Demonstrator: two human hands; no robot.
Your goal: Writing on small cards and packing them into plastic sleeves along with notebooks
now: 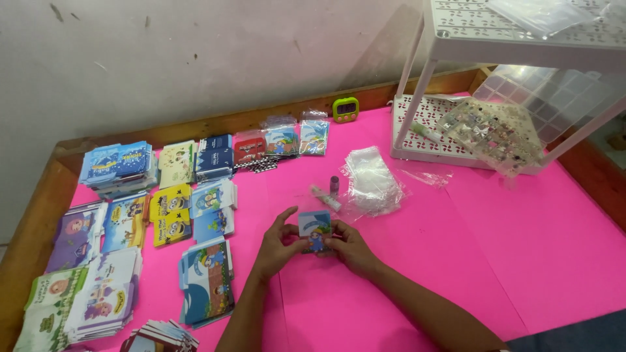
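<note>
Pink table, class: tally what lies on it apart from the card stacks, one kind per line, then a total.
Small card held in both hands: 1
Green timer: 1
Heap of clear bags: 1
White rack: 1
Small tubes: 2
Total: 6

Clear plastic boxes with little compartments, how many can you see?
2. One compartment box full of small trinkets leans tilted on the white rack's lower shelf. Another, frosted box sits behind it to the right under the top shelf. More may be hidden beyond the picture's edge.

I see a small home packing station: bench (456,261) covered in pink paper, stacked printed cards (117,166), clear plastic bags (372,179), white plastic rack (456,124), digital timer (345,109)
</note>
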